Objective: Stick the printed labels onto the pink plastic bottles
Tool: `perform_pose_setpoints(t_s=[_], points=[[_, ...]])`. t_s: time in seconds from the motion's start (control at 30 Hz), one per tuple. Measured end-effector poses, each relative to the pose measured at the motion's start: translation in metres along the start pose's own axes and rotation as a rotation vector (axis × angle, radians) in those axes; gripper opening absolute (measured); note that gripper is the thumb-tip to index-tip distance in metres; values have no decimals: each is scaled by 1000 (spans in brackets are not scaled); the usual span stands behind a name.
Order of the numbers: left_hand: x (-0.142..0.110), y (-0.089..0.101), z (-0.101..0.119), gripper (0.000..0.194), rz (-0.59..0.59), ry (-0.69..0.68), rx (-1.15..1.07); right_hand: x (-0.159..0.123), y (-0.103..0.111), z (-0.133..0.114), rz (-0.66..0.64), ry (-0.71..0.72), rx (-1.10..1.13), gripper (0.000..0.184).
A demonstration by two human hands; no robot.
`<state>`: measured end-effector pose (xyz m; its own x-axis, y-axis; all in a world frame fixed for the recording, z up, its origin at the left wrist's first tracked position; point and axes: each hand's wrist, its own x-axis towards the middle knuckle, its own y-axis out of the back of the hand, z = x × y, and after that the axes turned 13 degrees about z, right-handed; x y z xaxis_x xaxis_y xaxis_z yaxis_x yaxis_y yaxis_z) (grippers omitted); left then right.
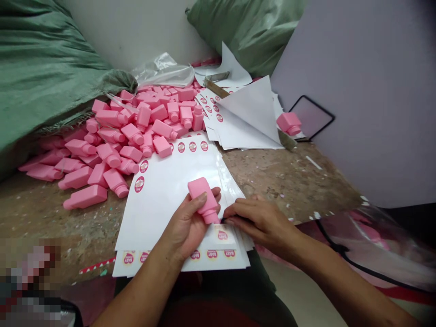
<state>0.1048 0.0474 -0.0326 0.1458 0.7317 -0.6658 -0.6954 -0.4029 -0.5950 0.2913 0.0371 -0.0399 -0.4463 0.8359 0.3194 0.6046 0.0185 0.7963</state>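
My left hand [185,227] grips a pink plastic bottle [201,193], thumb across its flat side and the neck tilted down toward me. Close to that neck, my right hand [260,220] is closed in a pinch; a small dark bit shows at its fingertips, too small to name. Both hands are above a stack of white sticker sheets [160,195]. Oval stickers [192,146] remain along the top sheet's far and left edges. A heart-shaped sticker [222,235] lies just below the bottle neck, and more line the near edge of the sheet beneath.
A heap of pink bottles [112,136] covers the left and back of the worn table [296,170]. More sticker sheets [245,122] lie behind, with a bottle [289,123] beside them. Green sacks [51,68] bulge at the left and back. A wall [368,100] stands at right.
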Motion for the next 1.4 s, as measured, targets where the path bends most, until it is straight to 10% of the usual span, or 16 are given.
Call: perform_pose_setpoints(t_s=[0.7,1.03,1.23,1.4], points=[[0,1,-1,33,9,-9,-44,-34,2,-32,34,-356,109,29],[-1,6,-5,39,-97,-116,127,-29,14,-48,538,-635,631,16],[-16,-1,-5,77,-179,-209,383,-9,15,-50,557,-604,656,19],[-33,-8,-1,70,-143,-220,414,-1,16,-52,563,-601,678,42]])
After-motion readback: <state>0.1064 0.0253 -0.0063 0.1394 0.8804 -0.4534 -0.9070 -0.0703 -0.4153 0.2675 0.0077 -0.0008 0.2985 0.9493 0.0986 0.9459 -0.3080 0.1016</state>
